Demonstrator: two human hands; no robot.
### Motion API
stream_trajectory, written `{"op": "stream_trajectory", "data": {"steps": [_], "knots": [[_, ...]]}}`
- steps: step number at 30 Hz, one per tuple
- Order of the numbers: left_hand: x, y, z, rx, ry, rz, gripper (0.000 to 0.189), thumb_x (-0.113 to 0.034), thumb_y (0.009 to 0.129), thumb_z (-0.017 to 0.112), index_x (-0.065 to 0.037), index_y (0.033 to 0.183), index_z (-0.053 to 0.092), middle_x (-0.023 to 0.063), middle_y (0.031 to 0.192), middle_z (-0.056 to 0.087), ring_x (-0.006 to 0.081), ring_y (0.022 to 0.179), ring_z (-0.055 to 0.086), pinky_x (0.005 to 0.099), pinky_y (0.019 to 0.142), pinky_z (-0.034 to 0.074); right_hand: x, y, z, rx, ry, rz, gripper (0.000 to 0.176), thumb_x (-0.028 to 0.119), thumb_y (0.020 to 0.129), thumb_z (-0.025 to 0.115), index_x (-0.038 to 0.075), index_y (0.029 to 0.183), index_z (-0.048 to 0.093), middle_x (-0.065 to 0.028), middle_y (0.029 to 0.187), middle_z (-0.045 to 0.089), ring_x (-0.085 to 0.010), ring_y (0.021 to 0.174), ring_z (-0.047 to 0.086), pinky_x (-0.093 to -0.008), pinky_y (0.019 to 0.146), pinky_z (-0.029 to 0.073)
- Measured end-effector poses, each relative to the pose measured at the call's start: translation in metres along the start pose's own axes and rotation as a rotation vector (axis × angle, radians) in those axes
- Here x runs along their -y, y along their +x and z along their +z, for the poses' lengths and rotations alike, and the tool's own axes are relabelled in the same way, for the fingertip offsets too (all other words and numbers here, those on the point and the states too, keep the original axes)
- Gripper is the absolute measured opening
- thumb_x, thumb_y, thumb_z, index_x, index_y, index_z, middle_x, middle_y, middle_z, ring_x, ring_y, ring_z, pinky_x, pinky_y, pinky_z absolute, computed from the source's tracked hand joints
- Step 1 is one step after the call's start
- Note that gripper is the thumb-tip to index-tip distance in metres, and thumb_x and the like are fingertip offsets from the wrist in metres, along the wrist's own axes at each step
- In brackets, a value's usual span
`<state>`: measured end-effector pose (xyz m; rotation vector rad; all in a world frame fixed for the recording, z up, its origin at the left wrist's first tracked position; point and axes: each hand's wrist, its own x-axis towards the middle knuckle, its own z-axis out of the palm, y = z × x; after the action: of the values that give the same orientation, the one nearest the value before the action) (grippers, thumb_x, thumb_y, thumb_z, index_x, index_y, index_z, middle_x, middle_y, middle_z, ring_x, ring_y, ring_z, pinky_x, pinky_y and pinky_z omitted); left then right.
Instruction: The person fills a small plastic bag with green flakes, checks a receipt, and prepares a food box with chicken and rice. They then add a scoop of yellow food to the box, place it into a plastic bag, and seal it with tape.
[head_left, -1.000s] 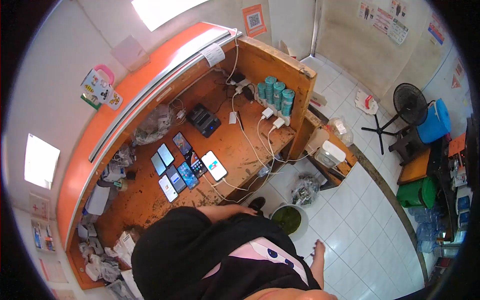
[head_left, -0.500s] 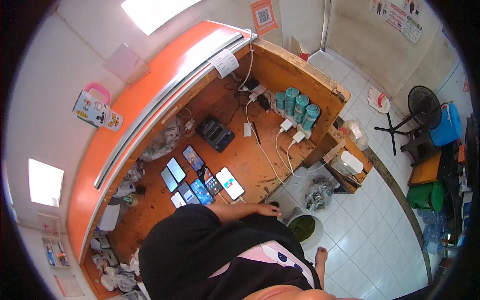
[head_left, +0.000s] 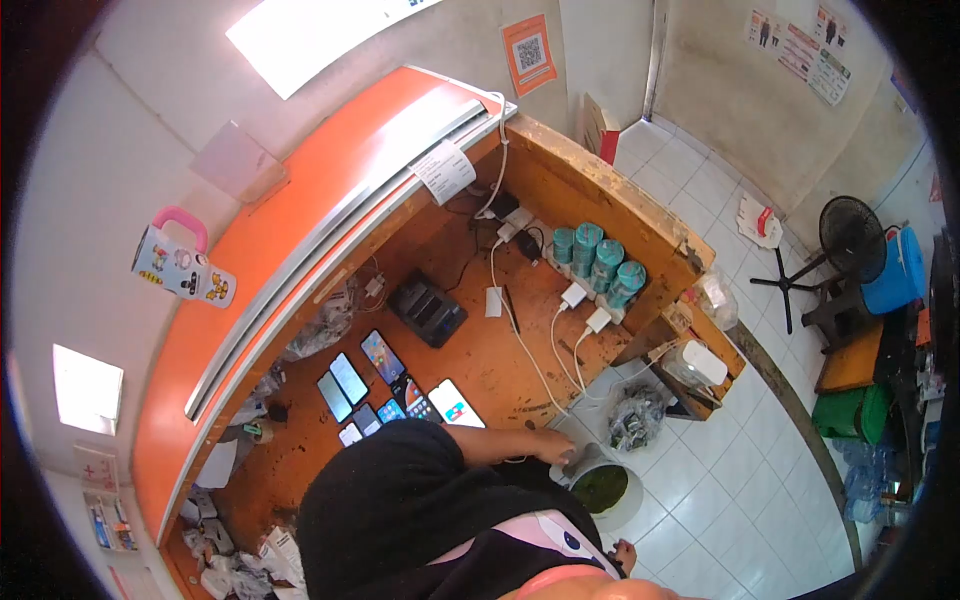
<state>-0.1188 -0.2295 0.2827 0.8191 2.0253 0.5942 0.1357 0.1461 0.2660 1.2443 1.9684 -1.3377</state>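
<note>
My left hand [head_left: 553, 447] reaches rightward from a black sleeve, over my dark-clothed lap, beside the rim of a pale bucket [head_left: 632, 508] with green stuff inside. Its fingers point down, loosely bent, with no object visible in them. My right hand [head_left: 625, 556] shows only in part low by my body, below the bucket; its fingers are too small to read. On the orange desk [head_left: 470, 345] lie several phones. Closest to my left arm is a lit white-screen phone [head_left: 457, 405], and beside it a phone with a dark screen [head_left: 416, 400].
A black charging dock [head_left: 427, 308], stacked teal rolls [head_left: 607, 263] and white chargers [head_left: 598, 319] with cables stand on the desk. A clear bag [head_left: 636, 415] lies on the tiled floor. A fan [head_left: 850, 240] stands right; a tumbler [head_left: 185, 262] sits on the orange ledge.
My left hand has moved slightly right and down toward the bucket. The right hand has drawn in closer to my body. The view has tilted, and my sleeve now covers parts of the nearest phones.
</note>
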Motion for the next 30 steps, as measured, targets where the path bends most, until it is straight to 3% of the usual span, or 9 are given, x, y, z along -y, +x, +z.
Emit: {"op": "stream_trajectory", "data": {"steps": [2,5,11,14,18,25,30], "knots": [[0.014,0.008,-0.014,-0.318,0.046,0.206,0.032,-0.027,0.095,0.055,-0.008,0.121,0.059,0.0169,0.117,0.062,0.0368,0.108,0.06,0.0488,0.092,0.049,0.001,-0.014,-0.011,-0.004,-0.083,-0.052,0.031,0.029,0.098,0.059,0.0,0.11,0.061,-0.0115,0.089,0.067,-0.0197,0.068,0.066,-0.0283,0.046,0.05],[0.022,0.004,-0.044,-0.42,0.033,0.294,0.022,-0.023,0.093,0.056,-0.011,0.11,0.061,0.0126,0.105,0.063,0.0342,0.102,0.06,0.0478,0.082,0.052,-0.151,0.052,-0.009,0.086,0.117,0.005,0.032,0.028,0.098,0.058,-0.002,0.11,0.06,-0.0149,0.089,0.067,-0.0226,0.07,0.067,-0.0314,0.052,0.054],[0.052,0.007,-0.025,-0.181,0.426,0.579,0.017,-0.022,0.085,0.063,-0.008,0.094,0.058,0.009,0.086,0.061,0.0302,0.089,0.062,0.0452,0.071,0.052,-0.014,0.039,0.04,0.046,-0.06,0.087,0.031,0.026,0.098,0.058,-0.002,0.111,0.06,-0.0155,0.089,0.067,-0.0232,0.071,0.067,-0.0318,0.053,0.055],[0.05,0.006,-0.022,-0.303,0.297,0.608,0.02,-0.023,0.082,0.066,-0.009,0.095,0.059,0.0092,0.084,0.062,0.0291,0.086,0.064,0.0441,0.071,0.053,0.022,0.037,0.05,0.052,-0.073,0.106,0.031,0.025,0.097,0.058,-0.002,0.111,0.059,-0.0158,0.089,0.067,-0.0234,0.072,0.068,-0.0319,0.054,0.055],[0.045,0.004,-0.025,-0.267,0.344,0.548,0.021,-0.024,0.082,0.066,-0.009,0.094,0.058,0.0089,0.085,0.062,0.0291,0.087,0.063,0.0438,0.071,0.053,0.048,0.034,0.049,0.066,-0.081,0.111,0.03,0.024,0.097,0.058,-0.003,0.111,0.059,-0.0162,0.089,0.067,-0.0238,0.073,0.068,-0.0322,0.054,0.056],[0.046,0.004,-0.031,-0.237,0.354,0.518,0.018,-0.023,0.083,0.064,-0.009,0.093,0.058,0.0102,0.085,0.061,0.0307,0.086,0.063,0.0451,0.071,0.052,0.03,0.033,0.02,0.084,-0.071,0.097,0.03,0.022,0.097,0.058,-0.003,0.112,0.059,-0.0169,0.089,0.067,-0.0245,0.074,0.068,-0.0326,0.056,0.056],[0.034,-0.006,-0.038,-0.295,0.398,0.472,0.016,-0.023,0.084,0.063,-0.009,0.089,0.059,0.0116,0.082,0.063,0.0322,0.084,0.064,0.0461,0.071,0.052,-0.056,0.055,-0.041,0.108,-0.019,0.059,0.029,0.021,0.096,0.058,-0.003,0.112,0.058,-0.0174,0.089,0.067,-0.0249,0.075,0.068,-0.0329,0.057,0.057]]}}
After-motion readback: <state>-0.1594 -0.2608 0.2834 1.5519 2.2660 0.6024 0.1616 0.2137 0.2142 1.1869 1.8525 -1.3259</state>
